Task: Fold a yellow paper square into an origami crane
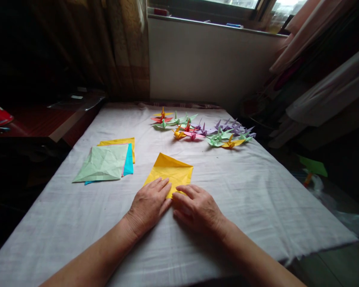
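A yellow sheet of origami paper (173, 173) lies on the cloth in front of me, with a crease across it and its far corner folded into a triangular flap. My left hand (151, 201) rests flat over its near left side, fingers stretched out on the paper. At the near right edge is my right hand (199, 207), its fingers loosely bent and a little apart, fingertips touching the sheet. Its thumb sits just off the near corner. Both hands cover the nearest part of the paper.
Left of the yellow sheet lies a stack of creased paper, with a pale green sheet (104, 163) on top and a blue sheet (128, 161) under it. Several folded paper cranes (218, 137) stand toward the back. A white cloth (257, 215) covers the table.
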